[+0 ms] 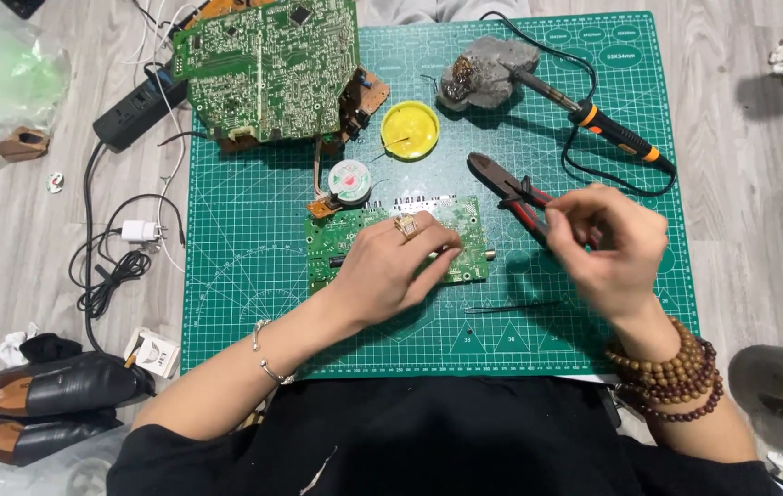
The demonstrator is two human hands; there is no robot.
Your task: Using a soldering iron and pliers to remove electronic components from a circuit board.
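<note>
At the far left we saw a pair of dark leather shoes point(42, 404) on the wooden floor point(759, 211), and above them a black power strip point(139, 112) with tangled cables and a white plug adapter point(140, 231). A green cutting mat point(244, 276) covered the middle of the floor. At its top left corner lay a large green circuit board point(267, 69), solder side up. Below that sat a small spool of solder wire point(351, 181), with a round yellow tin point(410, 129) just to its right.

Our left hand point(389, 266) lay pressed flat on a smaller green circuit board point(396, 241) near the mat's centre, fingers spread loosely over it and pinning it down, a ring on one finger. A thin pair of tweezers point(515, 307) lay on the mat between our two hands.

Our right hand point(614, 243), blurred, was curled tightly around the red-and-black handles of side cutters point(512, 195), whose dark jaws pointed up and left, just beside the small board. Further up lay a grey cleaning sponge point(483, 73) and an orange-and-black soldering iron point(589, 115).
</note>
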